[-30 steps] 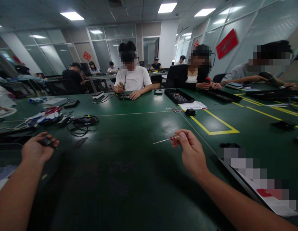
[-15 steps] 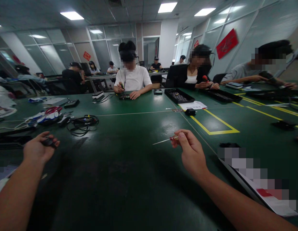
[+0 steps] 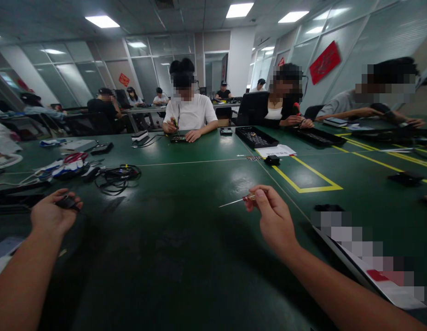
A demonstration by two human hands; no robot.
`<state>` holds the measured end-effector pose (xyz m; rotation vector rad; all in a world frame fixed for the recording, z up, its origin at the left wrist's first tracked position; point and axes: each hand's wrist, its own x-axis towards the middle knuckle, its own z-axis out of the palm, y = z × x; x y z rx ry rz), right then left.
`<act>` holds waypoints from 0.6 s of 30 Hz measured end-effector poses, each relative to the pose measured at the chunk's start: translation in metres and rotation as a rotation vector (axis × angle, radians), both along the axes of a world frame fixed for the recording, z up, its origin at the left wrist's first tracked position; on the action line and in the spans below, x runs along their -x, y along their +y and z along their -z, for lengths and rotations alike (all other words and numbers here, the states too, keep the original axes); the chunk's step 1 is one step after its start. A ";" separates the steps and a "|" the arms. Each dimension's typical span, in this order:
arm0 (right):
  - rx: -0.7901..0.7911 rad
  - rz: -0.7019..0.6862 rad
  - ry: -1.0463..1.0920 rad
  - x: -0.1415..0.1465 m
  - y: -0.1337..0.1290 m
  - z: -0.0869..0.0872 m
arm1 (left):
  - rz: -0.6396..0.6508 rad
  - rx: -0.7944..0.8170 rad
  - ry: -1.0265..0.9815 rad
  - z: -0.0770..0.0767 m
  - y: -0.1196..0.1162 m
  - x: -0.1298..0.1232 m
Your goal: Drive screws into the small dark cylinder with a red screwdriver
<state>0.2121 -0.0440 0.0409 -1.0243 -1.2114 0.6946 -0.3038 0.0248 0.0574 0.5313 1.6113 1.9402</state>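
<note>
My right hand (image 3: 276, 219) is closed around the handle of a screwdriver (image 3: 249, 197), held above the table right of centre. Its thin metal shaft points left, and part of the reddish, clear handle shows past my fingers. At the left, my left hand (image 3: 50, 219) is turned palm up with curled fingers round a small dark object (image 3: 66, 202). Its kind is unclear, since my fingers cover part of it. Below both hands lies the dark green table top (image 3: 158, 239).
Coiled black cables (image 3: 118, 178) and gloves (image 3: 58, 166) lie beyond my left hand. A small black box (image 3: 272, 160) sits near yellow tape (image 3: 312, 189). Black trays (image 3: 256, 138) of small parts stand farther back. Co-workers, one in a white shirt (image 3: 191, 112), sit opposite.
My left hand has shifted slightly left with the dark object in it. My right hand and the screwdriver have stayed in place.
</note>
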 end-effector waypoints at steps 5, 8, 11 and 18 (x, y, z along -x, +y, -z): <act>0.005 0.000 -0.006 0.000 -0.001 -0.001 | -0.017 -0.010 -0.071 -0.001 -0.001 -0.003; 0.005 0.001 -0.008 0.000 -0.001 0.000 | -0.006 -0.015 -0.074 -0.002 -0.002 -0.005; 0.008 -0.003 -0.008 -0.001 0.000 0.000 | -0.007 0.029 -0.030 -0.005 0.000 -0.008; 0.049 -0.020 0.001 0.001 -0.001 -0.001 | -0.088 0.150 0.105 -0.004 0.014 -0.006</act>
